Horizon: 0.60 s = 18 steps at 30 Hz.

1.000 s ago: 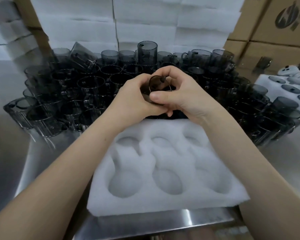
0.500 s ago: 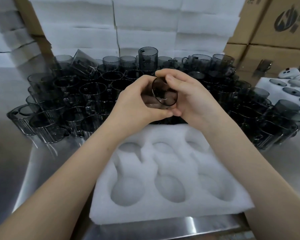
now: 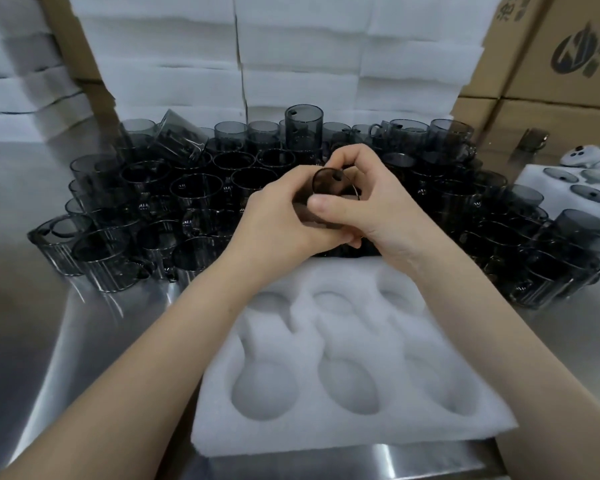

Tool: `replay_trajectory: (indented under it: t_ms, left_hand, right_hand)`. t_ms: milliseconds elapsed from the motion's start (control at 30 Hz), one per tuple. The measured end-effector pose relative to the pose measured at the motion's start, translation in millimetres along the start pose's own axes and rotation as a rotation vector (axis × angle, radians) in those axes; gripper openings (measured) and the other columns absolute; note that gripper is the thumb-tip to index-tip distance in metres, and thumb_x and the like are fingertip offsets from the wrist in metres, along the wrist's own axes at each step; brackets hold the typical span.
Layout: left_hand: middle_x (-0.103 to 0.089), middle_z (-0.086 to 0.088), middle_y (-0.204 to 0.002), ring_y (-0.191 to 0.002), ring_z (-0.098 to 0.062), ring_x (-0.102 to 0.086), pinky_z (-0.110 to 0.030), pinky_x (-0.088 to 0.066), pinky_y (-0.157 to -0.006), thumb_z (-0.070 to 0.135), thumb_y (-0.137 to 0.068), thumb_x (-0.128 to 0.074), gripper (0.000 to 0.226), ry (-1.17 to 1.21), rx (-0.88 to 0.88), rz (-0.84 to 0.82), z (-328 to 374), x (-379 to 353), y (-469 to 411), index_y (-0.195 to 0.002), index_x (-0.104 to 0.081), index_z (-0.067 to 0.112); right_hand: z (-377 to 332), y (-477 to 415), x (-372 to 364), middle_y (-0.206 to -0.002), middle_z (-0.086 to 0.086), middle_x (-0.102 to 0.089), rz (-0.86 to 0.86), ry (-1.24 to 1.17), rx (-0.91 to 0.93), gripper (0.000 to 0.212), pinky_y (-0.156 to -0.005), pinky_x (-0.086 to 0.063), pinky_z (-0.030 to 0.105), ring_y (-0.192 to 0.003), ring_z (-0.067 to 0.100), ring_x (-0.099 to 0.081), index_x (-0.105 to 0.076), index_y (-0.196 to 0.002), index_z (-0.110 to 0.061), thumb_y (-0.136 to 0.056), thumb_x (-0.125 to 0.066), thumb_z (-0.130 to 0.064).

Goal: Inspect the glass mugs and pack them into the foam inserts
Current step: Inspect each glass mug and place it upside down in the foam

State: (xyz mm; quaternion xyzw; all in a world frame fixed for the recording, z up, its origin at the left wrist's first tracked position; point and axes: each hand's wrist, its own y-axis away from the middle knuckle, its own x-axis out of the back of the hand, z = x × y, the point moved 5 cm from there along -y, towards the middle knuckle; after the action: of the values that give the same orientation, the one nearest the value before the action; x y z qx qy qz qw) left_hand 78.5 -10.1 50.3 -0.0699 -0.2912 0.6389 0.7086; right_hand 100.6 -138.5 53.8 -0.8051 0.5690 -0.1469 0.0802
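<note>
A person holds one smoked glass mug [image 3: 326, 183] clamped above the tabletop: the left grip [image 3: 278, 220] curls round its body from the left, while the right grip [image 3: 381, 209] closes on it from the other side, thumb laid across the glass and forefinger arched over the top. The mug is tipped on its side, a round dark face with a small spot turned toward the camera; how much of it sits inside the palms cannot be told. Directly below the grip, nearer the person, a white foam insert [image 3: 354, 434] lies flat on the steel tabletop [image 3: 32, 306], its moulded hollows facing up in rows of three. Beyond the grip and to either side, a dense crowd of dark glass mugs [image 3: 194, 192] stands on the tabletop, most of them upright with mouths up, one raised above the others at the back and one tilted at the far left. Behind them rise stacked white foam sheets [image 3: 291, 64], with brown cardboard boxes [image 3: 551, 64] at the far right. Well to the right of the grip, a second foam insert [image 3: 530, 174] holds dark round glass pieces in its pockets
</note>
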Motion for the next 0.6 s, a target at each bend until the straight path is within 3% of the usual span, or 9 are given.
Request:
replay_trajectory:
  t_ms: [33, 100, 233, 333, 433, 533, 600]
  left_hand:
    - [-0.069, 0.027, -0.087, -0.080, 0.011, -0.066, -0.005, -0.047, -0.071, 0.013, -0.063, -0.088, 0.052, -0.026, -0.021, -0.003, 2.4, -1.6, 0.6, -0.102, -0.062, 0.036]
    - [-0.069, 0.024, -0.092, -0.081, 0.013, -0.065, -0.003, -0.045, -0.070, 0.013, -0.064, -0.087, 0.054, -0.035, -0.033, -0.010, 3.9, -3.7, 0.7, -0.103, -0.060, 0.038]
    - [-0.066, 0.016, -0.103, -0.094, -0.001, -0.068, -0.028, -0.054, -0.086, 0.022, -0.064, -0.084, 0.056, 0.170, 0.022, -0.026, 1.4, -2.6, 0.3, -0.109, -0.051, 0.023]
    - [-0.059, 0.006, -0.108, -0.096, 0.001, -0.065, -0.023, -0.053, -0.082, 0.026, -0.069, -0.078, 0.052, 0.286, 0.034, -0.035, 2.9, -0.7, 0.7, -0.106, -0.041, 0.022]
    - [-0.066, 0.007, -0.104, -0.097, -0.010, -0.067, -0.024, -0.054, -0.080, 0.023, -0.077, -0.072, 0.041, 0.401, 0.058, -0.013, 3.3, 4.0, -0.6, -0.109, -0.049, 0.015]
    - [-0.068, -0.010, -0.115, -0.109, -0.031, -0.065, -0.038, -0.053, -0.091, 0.037, -0.071, -0.070, 0.054, 0.447, 0.112, -0.012, -1.0, 6.3, -2.4, -0.118, -0.059, 0.012]
    - [-0.068, -0.010, -0.113, -0.107, -0.027, -0.065, -0.040, -0.053, -0.092, 0.033, -0.071, -0.071, 0.051, 0.452, 0.144, -0.002, -4.8, 6.6, -4.0, -0.119, -0.060, 0.016]
  right_hand:
    - [0.0, 0.1, 0.1, -0.078, -0.006, -0.056, 0.051, 0.039, 0.009, 0.038, -0.038, -0.036, 0.021, -0.056, 0.014, -0.051, -0.054, -0.091, -0.034, -0.064, -0.080, -0.040]
    - [0.5, -0.2, 1.8, -0.072, -0.005, -0.051, 0.130, 0.054, 0.005, 0.036, -0.037, -0.036, 0.022, -0.051, 0.012, -0.049, -0.051, -0.096, -0.031, -0.072, -0.075, -0.043]
    - [2.7, -2.9, 9.2, -0.066, -0.005, -0.057, 0.190, -0.244, -0.093, 0.032, -0.042, -0.043, 0.024, -0.052, 0.012, -0.050, -0.058, -0.109, -0.023, -0.089, -0.056, -0.048]
    - [2.3, -3.0, 10.3, -0.082, 0.004, -0.062, 0.105, -0.377, -0.148, 0.039, -0.046, -0.048, 0.028, -0.064, 0.020, -0.053, -0.065, -0.116, -0.018, -0.101, -0.042, -0.045]
    - [1.0, -1.9, 7.9, -0.097, 0.008, -0.062, 0.009, -0.360, -0.116, 0.032, -0.047, -0.047, 0.026, -0.067, 0.018, -0.056, -0.069, -0.106, -0.015, -0.099, -0.048, -0.038]
    - [1.8, -1.3, 8.1, -0.080, 0.002, -0.062, 0.001, -0.367, -0.125, 0.024, -0.041, -0.042, 0.021, -0.055, 0.013, -0.053, -0.062, -0.097, -0.011, -0.096, -0.055, -0.034]
    - [3.9, -1.3, 8.4, -0.073, 0.001, -0.059, 0.003, -0.369, -0.162, 0.024, -0.039, -0.038, 0.021, -0.049, 0.012, -0.050, -0.060, -0.092, -0.009, -0.096, -0.056, -0.032]
